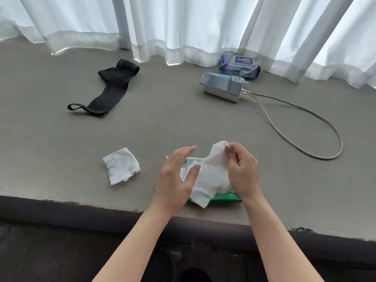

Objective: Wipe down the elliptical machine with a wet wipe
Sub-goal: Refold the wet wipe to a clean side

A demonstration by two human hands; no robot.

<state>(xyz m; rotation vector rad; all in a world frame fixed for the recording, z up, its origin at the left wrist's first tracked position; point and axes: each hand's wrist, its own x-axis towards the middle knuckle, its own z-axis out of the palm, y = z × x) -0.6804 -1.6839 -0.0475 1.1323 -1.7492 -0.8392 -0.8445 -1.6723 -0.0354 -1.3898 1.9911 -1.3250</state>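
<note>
Wipe [211, 171] held by both hands, used wipe [121, 165] beside.

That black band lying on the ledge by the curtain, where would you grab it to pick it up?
Judging by its pose, I'd take the black band at the small loop on its near-left end, coming from above and the left. The loop sticks out from the flat strip on the grey ledge, so fingers could hook it easily. The far end looks folded and bulkier, so it is harder to pinch.
</note>
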